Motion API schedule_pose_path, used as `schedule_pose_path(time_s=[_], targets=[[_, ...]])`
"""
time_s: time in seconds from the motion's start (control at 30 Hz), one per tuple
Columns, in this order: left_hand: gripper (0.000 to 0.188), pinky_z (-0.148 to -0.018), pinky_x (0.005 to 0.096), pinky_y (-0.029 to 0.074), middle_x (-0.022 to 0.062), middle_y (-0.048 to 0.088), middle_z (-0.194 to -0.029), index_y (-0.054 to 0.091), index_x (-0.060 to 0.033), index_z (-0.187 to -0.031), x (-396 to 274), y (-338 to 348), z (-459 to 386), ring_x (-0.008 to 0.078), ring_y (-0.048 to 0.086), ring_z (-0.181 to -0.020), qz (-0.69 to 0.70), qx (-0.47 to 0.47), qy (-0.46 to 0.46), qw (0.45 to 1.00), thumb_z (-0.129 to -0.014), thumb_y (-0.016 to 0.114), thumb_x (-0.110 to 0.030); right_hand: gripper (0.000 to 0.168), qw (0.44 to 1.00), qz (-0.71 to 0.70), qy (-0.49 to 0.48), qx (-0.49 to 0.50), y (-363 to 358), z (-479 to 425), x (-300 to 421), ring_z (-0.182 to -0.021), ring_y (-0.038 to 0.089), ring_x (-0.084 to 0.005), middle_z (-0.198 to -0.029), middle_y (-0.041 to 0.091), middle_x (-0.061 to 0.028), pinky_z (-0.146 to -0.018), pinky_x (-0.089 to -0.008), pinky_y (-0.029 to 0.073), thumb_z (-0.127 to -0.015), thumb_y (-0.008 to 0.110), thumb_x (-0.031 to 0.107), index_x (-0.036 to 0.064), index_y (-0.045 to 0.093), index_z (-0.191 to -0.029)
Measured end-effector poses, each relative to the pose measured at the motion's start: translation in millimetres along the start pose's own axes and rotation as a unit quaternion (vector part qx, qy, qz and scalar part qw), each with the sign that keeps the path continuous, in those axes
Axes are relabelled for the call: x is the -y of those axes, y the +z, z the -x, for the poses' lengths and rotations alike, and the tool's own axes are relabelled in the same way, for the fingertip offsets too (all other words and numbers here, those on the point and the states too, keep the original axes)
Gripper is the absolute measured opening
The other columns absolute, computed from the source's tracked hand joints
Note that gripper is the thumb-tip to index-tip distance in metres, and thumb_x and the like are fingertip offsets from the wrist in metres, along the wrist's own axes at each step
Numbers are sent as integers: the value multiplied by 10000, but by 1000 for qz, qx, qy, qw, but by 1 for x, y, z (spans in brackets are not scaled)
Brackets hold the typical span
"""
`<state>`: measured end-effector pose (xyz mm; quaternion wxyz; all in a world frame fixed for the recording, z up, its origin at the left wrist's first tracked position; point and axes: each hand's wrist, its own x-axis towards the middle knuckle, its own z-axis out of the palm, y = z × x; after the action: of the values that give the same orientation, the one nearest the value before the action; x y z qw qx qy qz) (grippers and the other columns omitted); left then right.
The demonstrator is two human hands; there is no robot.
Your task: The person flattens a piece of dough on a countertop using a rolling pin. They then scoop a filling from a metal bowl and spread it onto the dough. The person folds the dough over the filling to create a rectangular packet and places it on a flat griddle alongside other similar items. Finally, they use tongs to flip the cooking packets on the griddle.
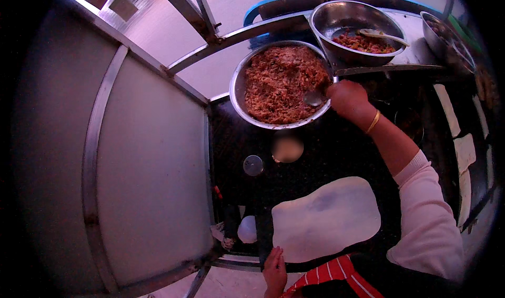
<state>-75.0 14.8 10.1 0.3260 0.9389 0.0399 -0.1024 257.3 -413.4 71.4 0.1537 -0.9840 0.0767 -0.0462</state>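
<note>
My right hand (348,100) grips the handle of a metal spoon (313,98) at the right rim of a steel bowl (236,97). The spoon's head rests on the reddish minced meat filling (282,83) that fills this bowl. A thin, rolled-out sheet of dough (327,219) lies flat on the dark worktop (315,164) in front of me. At the sheet's lower left corner is my left hand (275,269), fingers straight and close together. Whether it pinches the dough's edge or only rests beside it is unclear.
A second steel bowl (321,16) at the back holds chopped filling (365,43) and a pale spoon (384,37). Another metal bowl (438,36) stands far right. Dough strips (464,152) lie along the right. A round metal lid-like disc (253,165) and a white rounded object (247,230) sit left, beside a framed panel (150,152).
</note>
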Motion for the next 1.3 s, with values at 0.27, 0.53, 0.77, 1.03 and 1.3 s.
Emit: schedule_pose_path(time_s=[0.27,0.53,0.77,1.03,1.3], targets=[[262,-1064,402,450,140,650,-1302,680,-62,-1215,-9,-2,-5,311,590,-1249,26,-3,35,999,-975,582,-94,154,1000,10,-23,7,12,23,46,-771,713,-348,-797,712,-159,-694,-475,572,-811,598,137,92,744,-798],[264,-1064,406,447,145,648,-1306,678,-64,-1217,-5,-4,-2,318,584,-1259,31,5,19,999,-981,562,-89,165,997,58,-42,-11,14,32,49,-751,709,-324,-782,707,-137,-666,-456,569,-807,603,125,130,745,-890],[269,-1084,408,435,137,645,-1313,677,-72,-1226,5,2,2,315,573,-1274,11,15,17,1000,-981,569,-98,123,993,-7,-84,-82,23,37,59,-707,709,-337,-741,698,-147,-634,-458,580,-776,618,145,93,721,-734],[281,-1082,407,438,129,659,-1293,677,-75,-1238,-2,2,2,308,595,-1247,38,-3,27,999,-973,582,-83,172,994,-17,-103,15,36,25,76,-782,703,-350,-794,705,-161,-692,-467,559,-823,583,136,129,745,-879],[281,-1083,400,437,134,656,-1298,680,-70,-1239,-12,0,-3,295,598,-1248,35,8,47,998,-979,577,-94,199,937,-317,-22,146,43,-25,38,-690,690,-181,-829,746,-131,-654,-349,548,-845,715,165,76,781,-1010]])
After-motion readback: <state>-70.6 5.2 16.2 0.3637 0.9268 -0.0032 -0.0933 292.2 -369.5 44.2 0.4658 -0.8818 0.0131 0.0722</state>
